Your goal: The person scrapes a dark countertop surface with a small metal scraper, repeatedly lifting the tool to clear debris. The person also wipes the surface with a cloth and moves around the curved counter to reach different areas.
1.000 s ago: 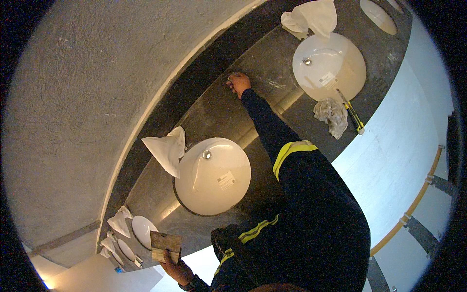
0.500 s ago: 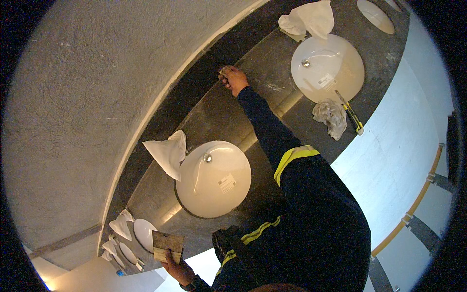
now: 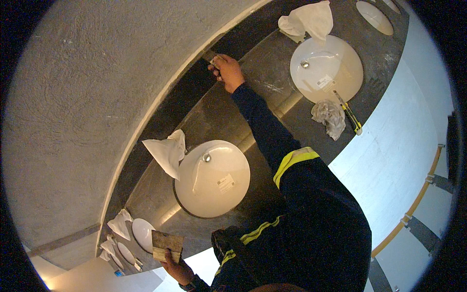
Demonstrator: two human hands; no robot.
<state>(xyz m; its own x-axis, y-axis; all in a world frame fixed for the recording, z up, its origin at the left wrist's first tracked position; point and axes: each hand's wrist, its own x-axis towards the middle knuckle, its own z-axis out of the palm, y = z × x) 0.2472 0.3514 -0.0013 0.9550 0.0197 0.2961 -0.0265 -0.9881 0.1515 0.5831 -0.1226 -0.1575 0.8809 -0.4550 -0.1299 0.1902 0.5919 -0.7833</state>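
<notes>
My right hand [image 3: 229, 73] reaches out over the dark counter to the dark backsplash along the wall. Its fingers are closed on a small flat tool [image 3: 214, 60], whose exact kind is too small to make out; its tip lies against or close to the backsplash [image 3: 181, 97]. Low in the picture, my left hand [image 3: 178, 268] grips a flat, squarish board [image 3: 168, 246] by its near edge. The board's surface is brown and smeared, with a paler strip. Below my right forearm lies a round white basin [image 3: 212, 180] set into the counter.
Another white basin [image 3: 326, 65] sits to the right, with a yellow-and-black utility knife [image 3: 351, 114] and crumpled plastic [image 3: 330, 118] beside it. White sheeting [image 3: 168, 153] covers something behind the nearer basin. More basins [image 3: 143, 234] stand far left. Rough grey wall [image 3: 97, 97] rises behind.
My right hand has moved slightly up and left, from the backsplash's lower edge toward its upper edge. The left hand and its board have hardly moved.
</notes>
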